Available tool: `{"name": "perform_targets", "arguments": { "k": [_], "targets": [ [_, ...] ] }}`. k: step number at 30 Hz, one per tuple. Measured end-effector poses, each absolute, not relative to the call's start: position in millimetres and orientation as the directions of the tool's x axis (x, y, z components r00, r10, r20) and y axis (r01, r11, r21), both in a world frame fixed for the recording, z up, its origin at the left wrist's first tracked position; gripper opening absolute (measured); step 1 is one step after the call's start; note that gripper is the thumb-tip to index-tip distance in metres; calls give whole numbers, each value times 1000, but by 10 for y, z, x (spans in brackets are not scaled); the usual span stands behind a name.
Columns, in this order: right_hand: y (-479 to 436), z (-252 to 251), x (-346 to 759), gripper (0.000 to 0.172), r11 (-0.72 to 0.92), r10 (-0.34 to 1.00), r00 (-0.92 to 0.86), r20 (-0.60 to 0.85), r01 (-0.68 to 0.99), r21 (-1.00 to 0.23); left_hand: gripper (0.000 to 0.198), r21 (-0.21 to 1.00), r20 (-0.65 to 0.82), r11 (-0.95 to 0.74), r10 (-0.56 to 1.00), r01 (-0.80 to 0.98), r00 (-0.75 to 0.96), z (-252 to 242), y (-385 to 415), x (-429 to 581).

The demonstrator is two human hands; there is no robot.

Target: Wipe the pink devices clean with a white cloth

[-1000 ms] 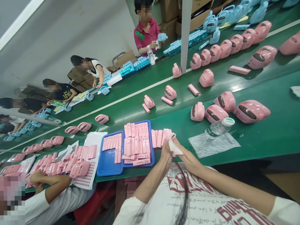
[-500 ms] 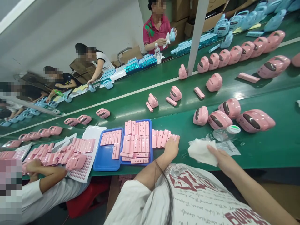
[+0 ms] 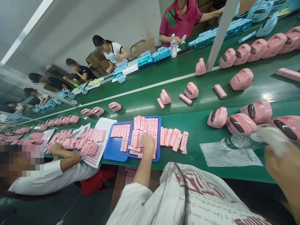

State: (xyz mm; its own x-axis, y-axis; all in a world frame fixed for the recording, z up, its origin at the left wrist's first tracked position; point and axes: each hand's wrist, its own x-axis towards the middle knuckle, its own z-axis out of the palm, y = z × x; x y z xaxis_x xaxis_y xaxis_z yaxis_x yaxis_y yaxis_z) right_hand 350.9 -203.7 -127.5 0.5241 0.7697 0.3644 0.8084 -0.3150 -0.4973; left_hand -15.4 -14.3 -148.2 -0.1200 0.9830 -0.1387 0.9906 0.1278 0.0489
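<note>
My left hand (image 3: 147,141) rests on the small pink plates stacked in the right blue tray (image 3: 158,137); its fingers curl down onto them, and I cannot see whether it grips one. More loose pink plates (image 3: 174,138) lie just right of the tray on the green table. My right hand (image 3: 277,157) is at the far right, blurred, closed on a white cloth (image 3: 272,139). Beside it lies a clear bottle (image 3: 236,141) on a plastic sheet (image 3: 231,154).
Pink device housings (image 3: 239,123) stand on the table and on the green conveyor (image 3: 241,79). A second blue tray (image 3: 116,147) sits to the left. A co-worker's arm (image 3: 67,156) at left handles pink parts. Other people work along the far side. A white post (image 3: 217,37) rises from the belt.
My left hand moved left from the loose plates onto the blue tray. My right hand swung far right with the white cloth. The camera view shifted left.
</note>
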Motion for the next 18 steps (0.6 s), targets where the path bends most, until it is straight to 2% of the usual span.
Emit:
{"name": "perform_targets", "arguments": {
  "k": [2, 3, 6, 9, 13, 18],
  "targets": [
    [-1979, -1393, 3457, 34, -154, 801, 358, 480, 898, -413, 35, 71, -135, 202, 972, 977, -191, -1546, -109, -323],
    [-1956, -1454, 3449, 32, -123, 787, 323, 525, 917, -380, 35, 95, -139, 221, 968, 971, -207, -1576, -93, -369],
    [-1880, -1590, 3505, 28, -255, 675, 412, 612, 908, -331, 34, 200, -170, 248, 961, 948, -216, -1632, -38, -399],
    [-1753, -1624, 3625, 34, -334, 642, 516, 567, 854, -399, 38, 340, -223, 267, 954, 902, -199, -1627, 13, -369],
    [-1578, -1640, 3803, 45, -348, 601, 621, 503, 770, -534, 32, 575, -298, 297, 944, 762, -143, -1553, 23, -329],
    [-1590, -1755, 3986, 47, -407, 374, 687, 623, 725, -556, 37, 815, -369, 357, 927, 456, -66, -1429, -83, -228]
  ]
}}
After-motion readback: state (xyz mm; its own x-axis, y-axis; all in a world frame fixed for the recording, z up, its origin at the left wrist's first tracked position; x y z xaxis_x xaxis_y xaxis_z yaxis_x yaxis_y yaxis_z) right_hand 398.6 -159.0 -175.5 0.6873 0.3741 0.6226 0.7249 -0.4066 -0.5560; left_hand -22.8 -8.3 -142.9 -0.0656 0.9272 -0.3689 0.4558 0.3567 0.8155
